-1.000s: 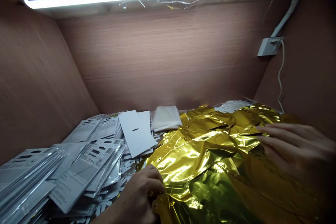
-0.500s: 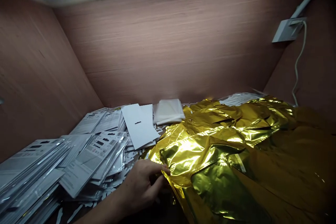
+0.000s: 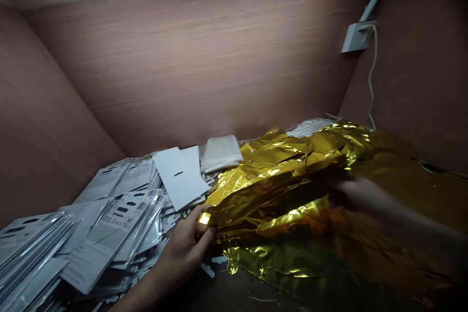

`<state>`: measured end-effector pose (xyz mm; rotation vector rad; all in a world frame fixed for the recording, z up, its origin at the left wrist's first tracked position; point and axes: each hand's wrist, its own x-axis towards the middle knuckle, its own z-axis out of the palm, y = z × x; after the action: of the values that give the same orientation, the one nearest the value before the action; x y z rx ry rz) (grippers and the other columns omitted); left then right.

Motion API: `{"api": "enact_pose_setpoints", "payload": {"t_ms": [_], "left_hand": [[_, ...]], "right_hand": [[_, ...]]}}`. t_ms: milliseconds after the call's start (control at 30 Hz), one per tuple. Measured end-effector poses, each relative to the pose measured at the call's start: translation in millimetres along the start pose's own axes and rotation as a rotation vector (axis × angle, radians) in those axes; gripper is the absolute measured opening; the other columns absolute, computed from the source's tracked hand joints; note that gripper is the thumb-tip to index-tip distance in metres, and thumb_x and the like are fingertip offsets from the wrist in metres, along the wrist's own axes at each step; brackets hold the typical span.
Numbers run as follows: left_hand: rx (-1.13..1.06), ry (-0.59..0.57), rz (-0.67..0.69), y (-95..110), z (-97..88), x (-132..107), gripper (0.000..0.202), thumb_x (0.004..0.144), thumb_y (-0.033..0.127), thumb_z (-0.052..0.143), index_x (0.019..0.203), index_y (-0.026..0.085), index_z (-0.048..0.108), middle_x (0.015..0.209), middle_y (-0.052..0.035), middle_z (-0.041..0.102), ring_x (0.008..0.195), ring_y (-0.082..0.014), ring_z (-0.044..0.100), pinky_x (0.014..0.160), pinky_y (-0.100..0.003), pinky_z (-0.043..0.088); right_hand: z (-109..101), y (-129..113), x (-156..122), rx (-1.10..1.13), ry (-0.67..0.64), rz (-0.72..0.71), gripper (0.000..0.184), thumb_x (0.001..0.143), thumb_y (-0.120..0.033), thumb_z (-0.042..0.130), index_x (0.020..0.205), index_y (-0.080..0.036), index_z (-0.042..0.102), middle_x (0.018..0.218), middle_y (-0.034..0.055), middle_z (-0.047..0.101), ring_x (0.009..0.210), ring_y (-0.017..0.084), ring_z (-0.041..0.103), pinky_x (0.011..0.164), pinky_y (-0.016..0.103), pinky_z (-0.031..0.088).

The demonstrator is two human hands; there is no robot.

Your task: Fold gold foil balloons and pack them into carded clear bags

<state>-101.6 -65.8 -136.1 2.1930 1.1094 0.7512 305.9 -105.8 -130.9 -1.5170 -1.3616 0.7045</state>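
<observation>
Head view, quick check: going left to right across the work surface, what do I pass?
stacked printed cards in clear sleeves → left hand → crumpled gold foil → right hand

L hand (image 3: 181,246) low left of centre, fingers curled in a pinch; R hand (image 3: 360,195) extended from right, fingers pointing left, dim.
</observation>
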Motion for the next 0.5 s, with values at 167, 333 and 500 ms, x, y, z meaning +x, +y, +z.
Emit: {"api": "enact_pose_setpoints", "payload": {"t_ms": [167,333,500], "left_hand": [[-0.102,0.034,-0.204,-11,3.6,3,0.06,0.099,0.052,0.054,0.147,0.018,0.038,0.065,0.0064,0.058,0.057,-0.0151,0.05,0.056,-0.025,0.039],[-0.174,-0.005,-0.291,-11,6.4,4,0.067,0.098,0.054,0.056,0.151,0.02,0.035,0.069,0.0044,0.061,0.062,-0.0167,0.053,0.058,-0.026,0.039],[-0.145,-0.005,-0.25,-13,8.5,7,0.063,0.099,0.054,0.053,0.15,0.02,0.037,0.068,0.0041,0.06,0.063,-0.0171,0.052,0.062,-0.027,0.041]], "right_hand": [[-3,-13,36,0.141,0.076,0.401,0.027,0.081,-0.036,0.071,0.101,-0.017,0.066,0.096,0.0118,0.074,0.068,0.019,0.07,0.058,0.029,0.056],[13,-28,30,-0.543,0.244,-0.367,0.053,0.087,-0.037,0.066,0.135,-0.016,0.062,0.133,0.0165,0.064,0.121,0.034,0.061,0.105,0.051,0.05],[61,-52,-5,-0.781,-0.514,-0.847,0.06,0.096,-0.038,0.063,0.151,-0.021,0.049,0.148,0.0118,0.059,0.147,0.033,0.041,0.119,0.059,0.031]]}}
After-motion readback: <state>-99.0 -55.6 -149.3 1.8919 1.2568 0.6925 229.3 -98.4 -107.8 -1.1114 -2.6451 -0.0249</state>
